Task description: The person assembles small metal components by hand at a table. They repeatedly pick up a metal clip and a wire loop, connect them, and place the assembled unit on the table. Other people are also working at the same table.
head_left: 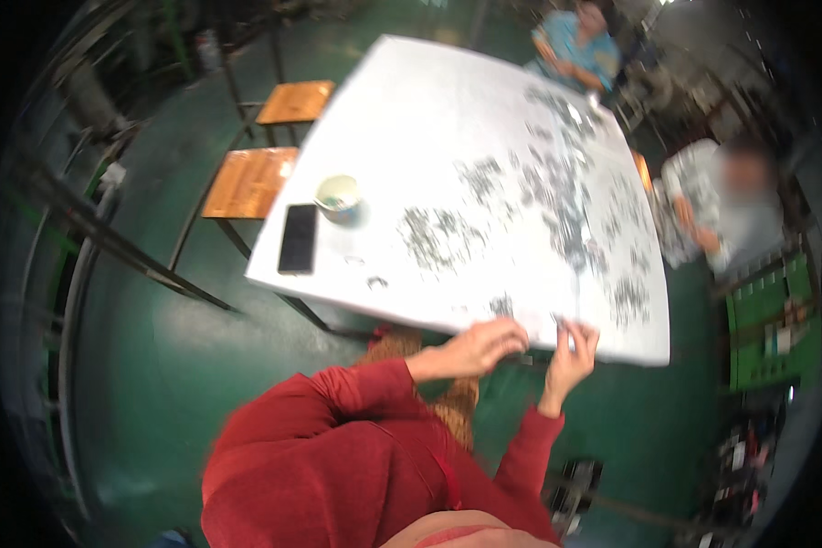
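My left hand (487, 347) is at the near edge of the white table (356, 110), its fingers curled; what they hold, if anything, is too small to make out. To its right, my right hand (572, 358) has thumb and fingers drawn together at the same edge. A small dark piece (558, 320) shows at its fingertips, too blurred to name. Just beyond my left hand lies a small cluster of dark pieces (501, 305). Farther off is a larger scattered pile of small dark parts (438, 239).
A dark phone (299, 239) and a pale bowl (338, 196) stand at the table's left. A dense band of dark parts (566, 205) runs along its right half. Wooden stools (251, 183) flank the left side. Two people (583, 50) sit at the far and right sides.
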`<state>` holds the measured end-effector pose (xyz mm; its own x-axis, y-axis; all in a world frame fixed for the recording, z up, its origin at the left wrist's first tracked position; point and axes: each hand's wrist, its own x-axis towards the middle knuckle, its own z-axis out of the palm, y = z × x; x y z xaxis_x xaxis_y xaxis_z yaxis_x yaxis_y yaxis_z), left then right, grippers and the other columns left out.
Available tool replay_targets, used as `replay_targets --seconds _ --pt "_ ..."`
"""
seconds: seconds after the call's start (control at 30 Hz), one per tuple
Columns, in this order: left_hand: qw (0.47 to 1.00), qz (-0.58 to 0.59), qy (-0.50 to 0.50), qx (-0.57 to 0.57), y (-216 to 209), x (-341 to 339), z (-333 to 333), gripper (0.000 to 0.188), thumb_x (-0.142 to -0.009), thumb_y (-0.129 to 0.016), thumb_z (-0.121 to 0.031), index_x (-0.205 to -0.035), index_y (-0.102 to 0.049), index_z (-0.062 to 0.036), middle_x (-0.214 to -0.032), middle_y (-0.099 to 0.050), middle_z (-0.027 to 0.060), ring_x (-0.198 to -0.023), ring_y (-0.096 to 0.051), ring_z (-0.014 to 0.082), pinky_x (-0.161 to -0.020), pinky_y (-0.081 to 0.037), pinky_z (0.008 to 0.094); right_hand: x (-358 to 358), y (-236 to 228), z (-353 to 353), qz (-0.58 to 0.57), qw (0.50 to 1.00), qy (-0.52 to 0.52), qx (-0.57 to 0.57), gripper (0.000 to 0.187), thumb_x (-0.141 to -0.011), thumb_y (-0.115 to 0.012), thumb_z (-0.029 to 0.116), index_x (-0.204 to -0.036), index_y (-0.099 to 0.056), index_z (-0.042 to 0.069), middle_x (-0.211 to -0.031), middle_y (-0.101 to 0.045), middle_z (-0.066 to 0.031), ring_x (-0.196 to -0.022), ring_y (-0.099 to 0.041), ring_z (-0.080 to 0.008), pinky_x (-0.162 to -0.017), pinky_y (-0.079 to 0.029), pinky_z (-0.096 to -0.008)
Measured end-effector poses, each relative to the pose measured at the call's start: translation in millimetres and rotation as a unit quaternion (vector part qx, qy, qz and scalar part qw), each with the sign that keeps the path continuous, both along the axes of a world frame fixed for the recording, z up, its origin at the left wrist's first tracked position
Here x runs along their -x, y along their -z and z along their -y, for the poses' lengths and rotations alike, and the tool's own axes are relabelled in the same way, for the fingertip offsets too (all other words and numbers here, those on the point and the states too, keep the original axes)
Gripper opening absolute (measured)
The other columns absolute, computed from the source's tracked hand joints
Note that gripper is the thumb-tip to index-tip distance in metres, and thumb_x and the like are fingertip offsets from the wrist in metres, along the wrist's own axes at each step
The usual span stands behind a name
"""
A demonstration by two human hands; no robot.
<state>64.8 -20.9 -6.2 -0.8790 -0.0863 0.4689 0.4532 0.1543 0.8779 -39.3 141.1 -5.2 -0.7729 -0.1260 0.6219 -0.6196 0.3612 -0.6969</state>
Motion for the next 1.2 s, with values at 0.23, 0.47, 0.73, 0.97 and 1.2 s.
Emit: replay_targets --seconds 0.23,0.47,0.73,0.97,1.2 --pt "0.999 -0.034 0.007 -0.005 -1 8 5 0.012 -0.091 -0.053 -0.009 -0.098 -0.057 -0.0001 -0.090 -0.059 0.0110 -0.083 -0.060 0.0238 -0.074 -0.047 0.0334 -5 7 9 0.134 0.983 -0.067 0.110 0.018 -0.081 -0.063 -0.007 -0.099 -0.062 -0.006 -0.080 -0.055 -0.0021 -0.071 -0.053 -0.0095 -0.065 -0.045 -0.0228" --pt "0.999 -0.046 0.024 -0.009 -5 10 5 0.011 -0.089 -0.054 -0.008 -0.095 -0.055 0.0015 -0.088 -0.058 0.0121 -0.082 -0.058 0.0266 -0.074 -0.046 0.0350 -5 13 14 0.179 0.973 -0.079 0.126 0.018 -0.084 -0.062 -0.003 -0.101 -0.061 -0.007 -0.084 -0.060 -0.0042 -0.072 -0.058 -0.0094 -0.064 -0.048 -0.0226" --pt "0.998 -0.060 0.025 0.002 -6 12 0 0.011 -0.091 -0.053 -0.009 -0.097 -0.056 0.0000 -0.087 -0.058 0.0106 -0.080 -0.059 0.0244 -0.071 -0.047 0.0340 -6 8 10 0.195 0.967 -0.087 0.141 0.018 -0.084 -0.061 -0.004 -0.102 -0.060 -0.006 -0.087 -0.063 -0.0062 -0.073 -0.058 -0.0096 -0.065 -0.049 -0.0224" --pt "0.998 -0.057 0.040 -0.004 -10 9 -2 0.010 -0.091 -0.053 -0.008 -0.096 -0.055 0.0002 -0.087 -0.058 0.0103 -0.080 -0.059 0.0238 -0.072 -0.047 0.0335 -16 8 0 0.188 0.963 -0.106 0.160 0.023 -0.085 -0.059 -0.006 -0.108 -0.056 -0.006 -0.092 -0.063 -0.0101 -0.076 -0.060 -0.0130 -0.069 -0.051 -0.0249" --pt "0.997 -0.057 0.056 -0.008 -11 3 -7 0.010 -0.090 -0.053 -0.007 -0.098 -0.056 0.0000 -0.091 -0.058 0.0104 -0.083 -0.059 0.0231 -0.074 -0.047 0.0334 -29 0 -3 0.204 0.960 -0.086 0.174 0.022 -0.085 -0.057 -0.007 -0.107 -0.057 -0.005 -0.093 -0.063 -0.0072 -0.080 -0.057 -0.0093 -0.071 -0.046 -0.0214"
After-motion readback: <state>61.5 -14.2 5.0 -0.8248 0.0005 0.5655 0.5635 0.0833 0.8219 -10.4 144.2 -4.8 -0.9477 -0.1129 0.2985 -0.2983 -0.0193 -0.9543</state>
